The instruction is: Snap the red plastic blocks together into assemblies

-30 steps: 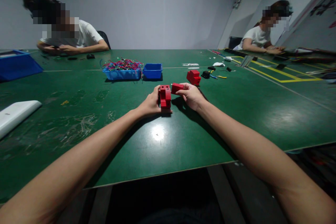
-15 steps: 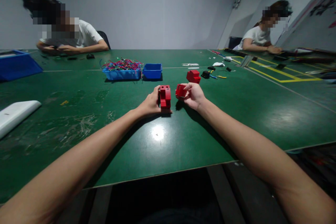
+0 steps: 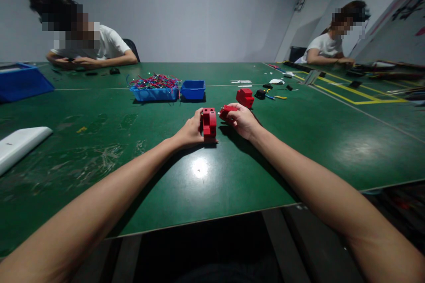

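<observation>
My left hand (image 3: 191, 129) is closed around a red plastic housing (image 3: 209, 123) standing upright on the green table, two dark holes showing on its top. A smaller red plastic part (image 3: 227, 114), with a bit of metal at its left end, is pinched in my right hand (image 3: 245, 121). It is held tilted, just to the right of the housing; a narrow gap shows between the two. Right behind my right hand another red plastic housing (image 3: 245, 97) sits on the table.
A blue bin (image 3: 156, 94) full of tangled wires and a smaller blue bin (image 3: 193, 90) stand farther back. A black connector (image 3: 260, 94) with coloured wires lies right. A white object (image 3: 25, 143) is at left. Two people sit across the green table (image 3: 232, 177).
My right hand has turned the smaller red part, so its flat face no longer points at me and its metal end points toward the left housing. My left hand has stayed still.
</observation>
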A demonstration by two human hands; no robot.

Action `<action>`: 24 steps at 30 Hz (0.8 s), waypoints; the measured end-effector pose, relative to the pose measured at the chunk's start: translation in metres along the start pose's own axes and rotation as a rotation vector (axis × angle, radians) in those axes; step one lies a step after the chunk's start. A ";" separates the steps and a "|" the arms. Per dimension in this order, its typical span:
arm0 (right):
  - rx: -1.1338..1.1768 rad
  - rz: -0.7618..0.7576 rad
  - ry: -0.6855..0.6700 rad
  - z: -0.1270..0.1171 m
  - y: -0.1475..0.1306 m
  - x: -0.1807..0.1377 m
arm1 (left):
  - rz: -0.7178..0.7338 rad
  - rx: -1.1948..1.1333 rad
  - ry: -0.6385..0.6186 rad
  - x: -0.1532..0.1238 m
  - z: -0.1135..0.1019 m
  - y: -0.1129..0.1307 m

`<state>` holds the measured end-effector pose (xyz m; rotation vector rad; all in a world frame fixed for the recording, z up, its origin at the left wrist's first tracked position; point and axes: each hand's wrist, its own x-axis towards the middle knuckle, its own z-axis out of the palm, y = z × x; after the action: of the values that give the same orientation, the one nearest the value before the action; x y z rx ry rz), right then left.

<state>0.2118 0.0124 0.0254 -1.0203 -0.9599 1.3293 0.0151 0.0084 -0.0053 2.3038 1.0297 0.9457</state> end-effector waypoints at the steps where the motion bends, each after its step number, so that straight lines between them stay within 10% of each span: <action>1: 0.009 0.002 -0.011 0.000 0.000 0.000 | 0.001 0.004 0.001 0.000 0.000 0.000; 24: 0.110 -0.011 -0.131 -0.002 0.005 0.003 | 0.002 0.012 -0.005 -0.001 0.000 0.001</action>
<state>0.2124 0.0151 0.0199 -0.8513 -0.9771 1.4382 0.0146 0.0071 -0.0052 2.3160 1.0344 0.9363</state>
